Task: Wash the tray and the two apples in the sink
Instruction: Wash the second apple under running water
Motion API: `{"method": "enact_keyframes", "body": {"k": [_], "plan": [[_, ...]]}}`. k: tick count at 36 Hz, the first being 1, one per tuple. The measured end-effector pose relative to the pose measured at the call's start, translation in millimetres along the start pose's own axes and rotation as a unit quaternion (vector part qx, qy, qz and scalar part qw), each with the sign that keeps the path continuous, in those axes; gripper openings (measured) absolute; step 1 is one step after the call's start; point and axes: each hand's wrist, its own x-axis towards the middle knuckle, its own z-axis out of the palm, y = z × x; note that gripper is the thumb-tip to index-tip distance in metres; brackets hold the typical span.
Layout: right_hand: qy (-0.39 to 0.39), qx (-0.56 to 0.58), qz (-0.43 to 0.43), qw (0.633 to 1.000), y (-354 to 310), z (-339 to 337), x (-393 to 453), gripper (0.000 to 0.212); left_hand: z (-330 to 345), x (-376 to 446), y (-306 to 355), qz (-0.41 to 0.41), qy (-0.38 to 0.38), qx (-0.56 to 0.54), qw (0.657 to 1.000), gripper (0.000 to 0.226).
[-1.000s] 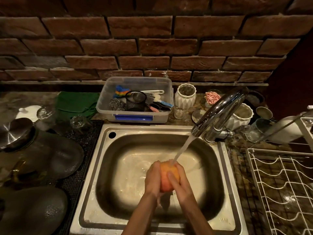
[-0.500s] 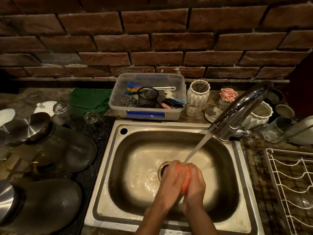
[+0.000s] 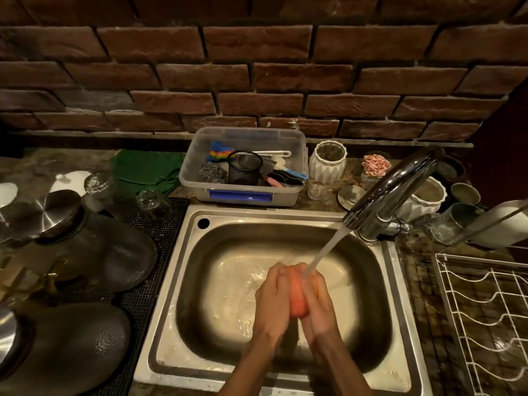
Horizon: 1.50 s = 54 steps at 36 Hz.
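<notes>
While both hands, left hand (image 3: 275, 298) and right hand (image 3: 317, 300), clasp the apple (image 3: 298, 298) under the stream over the sink (image 3: 183, 281), wet skin could let it slip into the basin.

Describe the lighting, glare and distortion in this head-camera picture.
Head view: dim, warm light, dark corners; glare on the faucet and steel lid; wide-angle bending curves the brick wall and sink; hands, left and right, and apple slightly soft.
</notes>
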Motion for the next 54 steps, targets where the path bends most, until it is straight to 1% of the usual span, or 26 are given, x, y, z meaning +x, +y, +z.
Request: {"method": "enact_keyframes", "body": {"k": [2, 4, 6, 7, 8, 9, 10, 12, 15, 18, 21, 23, 26, 30, 33, 35, 37, 39, 41, 43, 45, 47, 49, 50, 52, 54], "plan": [[-0.011, 0.028, 0.005, 1.000, 2, -6, 4, 0.049, -1, 1, 6, 0.012, -0.002, -0.007, 1.000, 0.033], [-0.021, 0.048, 0.005, 0.999, 3, -9, 7, 0.047, -2, 0, 10, 0.013, 0.002, -0.015, 1.000, 0.035], [-0.018, 0.035, -0.012, 0.999, 0, -7, 6, 0.038, 1, 0, 8, 0.019, 0.007, -0.003, 1.000, 0.026], [-0.005, 0.023, -0.022, 0.999, -1, -5, 6, 0.030, 3, -2, 7, 0.025, 0.008, 0.008, 1.000, 0.022], [0.010, 0.013, -0.032, 0.999, -2, -3, 6, 0.022, 5, -4, 4, 0.033, 0.006, 0.026, 0.999, 0.023], [0.027, 0.005, -0.040, 0.999, -1, -2, 7, 0.018, 6, -5, 1, 0.045, 0.003, 0.047, 0.998, 0.031], [0.048, 0.003, -0.046, 0.998, 0, 0, 7, 0.020, 7, -6, -2, 0.055, 0.001, 0.065, 0.996, 0.043], [0.084, 0.010, -0.053, 0.995, 3, 2, 8, 0.021, 7, -7, -7, 0.052, -0.017, 0.083, 0.995, 0.063], [0.131, 0.036, -0.055, 0.989, 3, 9, 7, 0.024, 5, -7, -13, 0.038, -0.047, 0.119, 0.991, 0.070], [0.147, 0.047, -0.035, 0.987, 3, 13, 7, 0.024, 1, -9, -16, 0.037, -0.049, 0.136, 0.989, 0.077], [0.125, 0.061, 0.013, 0.990, 3, 13, 11, 0.025, -1, -13, -19, 0.047, -0.039, 0.132, 0.989, 0.077], [0.104, 0.046, 0.028, 0.993, 2, 14, 12, 0.026, 0, -14, -22, 0.030, -0.019, 0.091, 0.995, 0.073], [0.066, 0.018, 0.009, 0.998, 2, 14, 11, 0.027, 1, -12, -22, -0.007, 0.005, 0.029, 1.000, 0.060], [0.016, -0.045, -0.017, 0.999, 6, 5, 8, 0.053, 3, -10, -22, -0.045, 0.015, -0.033, 0.998, 0.044], [-0.037, -0.144, -0.036, 0.988, 8, -8, 6, 0.055, 2, -3, -17, -0.090, 0.029, -0.067, 0.993, 0.030], [-0.071, -0.214, -0.048, 0.973, 9, -14, 3, 0.061, -1, 3, -10, -0.117, 0.038, -0.073, 0.990, 0.028], [-0.068, -0.240, -0.052, 0.967, 10, -21, 3, 0.066, -4, 4, -5, -0.135, 0.023, -0.073, 0.988, 0.028], [-0.051, -0.244, -0.065, 0.966, 10, -23, 2, 0.066, -6, 1, 1, -0.139, -0.011, -0.083, 0.987, 0.031], [-0.015, -0.218, -0.067, 0.974, 7, -19, 0, 0.054, -4, -2, 4, -0.121, -0.039, -0.081, 0.989, 0.031], [0.041, -0.166, -0.063, 0.983, 4, -8, 0, 0.032, -1, -2, 8, -0.097, -0.048, -0.077, 0.991, 0.028], [0.100, -0.130, -0.073, 0.984, 3, 6, 1, 0.018, 3, -4, 12, -0.092, -0.055, -0.075, 0.991, 0.033], [0.147, -0.091, -0.081, 0.982, 0, 16, 0, 0.018, 4, -7, 13, -0.092, -0.047, -0.068, 0.992, 0.035], [0.168, -0.054, -0.075, 0.981, -3, 22, -1, 0.022, 3, -9, 10, -0.071, -0.030, -0.060, 0.995, 0.034], [0.172, -0.034, -0.066, 0.982, -6, 24, -1, 0.023, 3, -9, 8, -0.057, -0.030, -0.054, 0.996, 0.033], [0.169, 0.021, -0.037, 0.985, -16, 19, 0, 0.021, 9, -14, 11, -0.018, -0.064, -0.032, 0.997, 0.042], [0.145, 0.061, -0.013, 0.988, -26, 12, 5, 0.022, 16, -18, 12, 0.007, -0.077, -0.015, 0.997, 0.050]]}}
